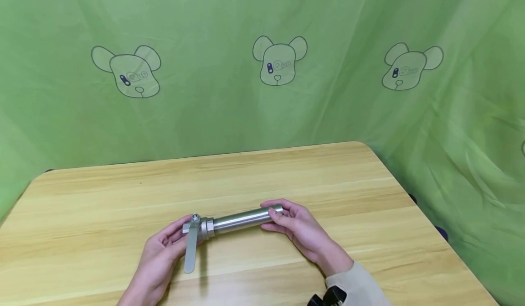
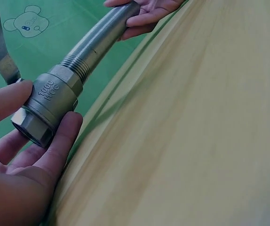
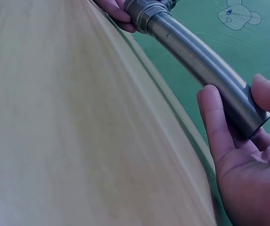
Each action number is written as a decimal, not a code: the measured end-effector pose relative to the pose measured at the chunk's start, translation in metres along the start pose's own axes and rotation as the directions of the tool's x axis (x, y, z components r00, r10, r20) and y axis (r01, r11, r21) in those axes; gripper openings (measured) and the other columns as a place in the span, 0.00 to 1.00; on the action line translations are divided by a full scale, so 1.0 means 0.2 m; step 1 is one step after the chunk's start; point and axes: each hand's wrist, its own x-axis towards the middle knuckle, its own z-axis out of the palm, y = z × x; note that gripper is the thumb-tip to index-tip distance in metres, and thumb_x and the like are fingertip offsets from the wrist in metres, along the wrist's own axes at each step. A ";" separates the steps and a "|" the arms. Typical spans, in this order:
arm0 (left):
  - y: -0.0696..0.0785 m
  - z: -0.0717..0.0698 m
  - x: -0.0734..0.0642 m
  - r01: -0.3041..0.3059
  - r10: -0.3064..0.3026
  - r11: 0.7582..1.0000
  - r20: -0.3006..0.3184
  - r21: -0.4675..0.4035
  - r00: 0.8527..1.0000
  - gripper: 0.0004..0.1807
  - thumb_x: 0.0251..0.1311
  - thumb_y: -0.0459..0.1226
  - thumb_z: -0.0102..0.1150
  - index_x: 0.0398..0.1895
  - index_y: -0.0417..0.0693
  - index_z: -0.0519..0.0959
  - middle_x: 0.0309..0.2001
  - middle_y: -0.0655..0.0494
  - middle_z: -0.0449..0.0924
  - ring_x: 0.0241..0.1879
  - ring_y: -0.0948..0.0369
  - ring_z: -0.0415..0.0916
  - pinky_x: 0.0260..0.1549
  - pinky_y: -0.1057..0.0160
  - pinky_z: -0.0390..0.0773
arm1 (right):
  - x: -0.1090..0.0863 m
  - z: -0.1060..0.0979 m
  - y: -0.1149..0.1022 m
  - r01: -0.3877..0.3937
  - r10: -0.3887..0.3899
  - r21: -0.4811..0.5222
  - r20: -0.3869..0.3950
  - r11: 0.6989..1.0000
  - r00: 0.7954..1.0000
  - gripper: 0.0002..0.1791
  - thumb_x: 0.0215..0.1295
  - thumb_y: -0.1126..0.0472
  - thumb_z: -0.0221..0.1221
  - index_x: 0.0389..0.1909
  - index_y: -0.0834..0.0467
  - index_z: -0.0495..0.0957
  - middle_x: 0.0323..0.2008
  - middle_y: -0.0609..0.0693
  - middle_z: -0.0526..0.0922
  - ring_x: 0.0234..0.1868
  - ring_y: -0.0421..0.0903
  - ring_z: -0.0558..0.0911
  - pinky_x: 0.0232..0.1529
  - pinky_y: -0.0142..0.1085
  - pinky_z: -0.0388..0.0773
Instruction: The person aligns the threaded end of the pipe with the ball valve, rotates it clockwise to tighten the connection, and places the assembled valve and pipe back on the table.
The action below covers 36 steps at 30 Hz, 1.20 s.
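My left hand (image 1: 160, 256) grips a metal ball valve (image 2: 48, 99) by its hex end, thumb on one side and fingers on the other. The valve body is marked "1000 WOG", and its flat lever handle (image 1: 190, 249) points toward me in the head view. A steel pipe (image 1: 242, 220) runs from the valve's other end, some thread showing beside the hex collar. At the pipe's plain open end, my right hand (image 1: 301, 230) holds it between thumb and fingers. Valve and pipe are held above the table, roughly level, with the pipe's right end slightly farther away.
Beneath the hands lies a wood-grain table (image 1: 123, 196) with rounded far corners. A green cloth backdrop (image 1: 205, 114) printed with bear heads hangs behind it and along the right side. A black device (image 1: 328, 297) sits at the right wrist, by the light sleeve (image 1: 357, 285).
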 end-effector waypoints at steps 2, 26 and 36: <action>0.00 0.00 0.00 0.000 0.000 1.000 -0.004 -0.007 1.000 0.36 0.67 0.27 0.67 0.78 0.39 0.69 0.72 0.44 0.79 0.57 0.64 0.87 0.59 0.68 0.87 | 0.00 0.00 0.00 0.001 -0.001 -0.017 0.000 1.000 1.000 0.29 0.79 0.63 0.61 0.71 0.76 0.68 0.60 0.61 0.81 0.58 0.47 0.87 0.66 0.40 0.87; -0.02 -0.01 0.00 -0.029 0.030 0.999 0.025 -0.023 0.999 0.35 0.67 0.29 0.68 0.76 0.40 0.71 0.61 0.59 0.89 0.61 0.64 0.85 0.61 0.69 0.86 | 0.00 -0.04 0.00 0.025 -0.022 -0.182 0.019 0.983 1.000 0.34 0.74 0.66 0.64 0.77 0.66 0.66 0.60 0.62 0.77 0.53 0.46 0.87 0.62 0.33 0.88; -0.02 -0.01 0.01 -0.036 0.036 0.999 0.014 -0.023 0.999 0.33 0.66 0.28 0.68 0.75 0.42 0.73 0.59 0.61 0.90 0.59 0.64 0.86 0.60 0.68 0.87 | 0.00 -0.04 -0.01 0.022 -0.014 -0.229 0.040 0.973 0.999 0.25 0.75 0.64 0.65 0.67 0.72 0.72 0.55 0.63 0.83 0.51 0.47 0.88 0.57 0.36 0.91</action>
